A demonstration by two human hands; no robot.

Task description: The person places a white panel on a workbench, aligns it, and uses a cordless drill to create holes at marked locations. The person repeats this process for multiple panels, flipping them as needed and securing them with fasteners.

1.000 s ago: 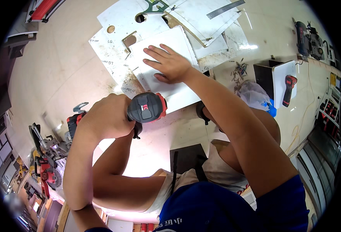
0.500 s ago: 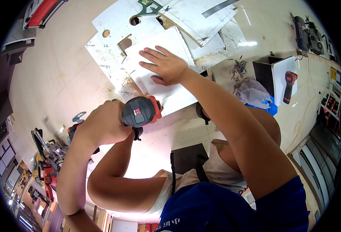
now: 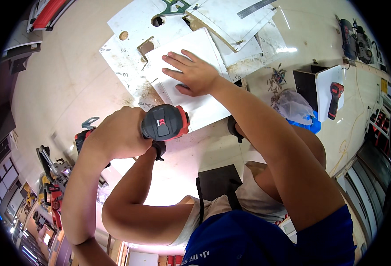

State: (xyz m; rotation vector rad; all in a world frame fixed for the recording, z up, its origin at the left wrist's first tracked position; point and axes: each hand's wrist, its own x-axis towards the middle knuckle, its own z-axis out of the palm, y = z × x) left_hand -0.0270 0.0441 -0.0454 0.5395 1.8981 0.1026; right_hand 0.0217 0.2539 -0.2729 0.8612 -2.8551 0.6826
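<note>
My left hand is wrapped around the handle of a black-and-red cordless drill, seen from above. Its working end is hidden beneath its body, so I cannot tell whether it touches anything. My right hand lies flat, fingers spread, on a white board with a ragged right edge. That board rests on larger white sheets with cut-outs and brown dust on them.
Beyond the board lie a green clamp-like tool and a metal ruler. To the right are scattered small bits, a clear plastic bag and a red-black tool on a white panel. Red-black machines stand at left.
The whole view has shifted slightly. The drill appears marginally higher beside the board's near edge; my right hand stays pressed on the board.
</note>
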